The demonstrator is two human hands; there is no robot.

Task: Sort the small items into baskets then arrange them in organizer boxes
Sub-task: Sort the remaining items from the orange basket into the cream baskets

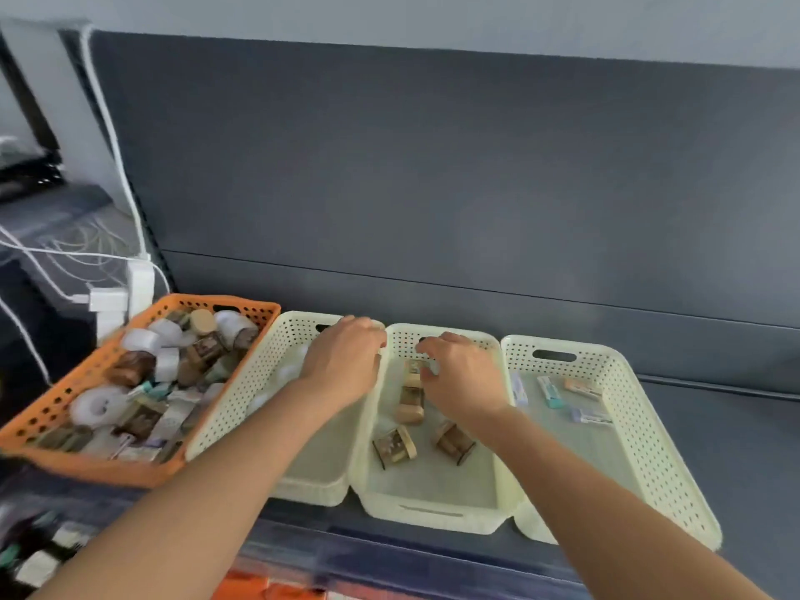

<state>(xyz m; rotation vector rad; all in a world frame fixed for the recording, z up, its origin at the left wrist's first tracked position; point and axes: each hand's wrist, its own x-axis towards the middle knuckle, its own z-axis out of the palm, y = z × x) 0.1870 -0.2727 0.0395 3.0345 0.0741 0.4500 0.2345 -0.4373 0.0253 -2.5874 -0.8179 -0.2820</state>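
An orange basket (56, 409) at the left holds a mixed heap of white tape rolls, brown spools and small packets. To its right stand three cream baskets in a row. My left hand (342, 361) hovers palm down over the left cream basket (277, 352), where white rolls (288, 372) show dimly. Its fingers curl down at the rim and are hidden. My right hand (465, 381) is over the middle cream basket (433, 508), thumb and forefinger apart beside a brown spool (413, 369). Several more brown spools (395, 443) lie there. The right cream basket (640, 409) holds small eraser packets (582, 387).
A dark grey panel rises right behind the baskets. White chargers and cables (108, 298) sit behind the orange basket at the left. A dark box edge (303, 552) and more small items (39, 565) lie at the near lower left.
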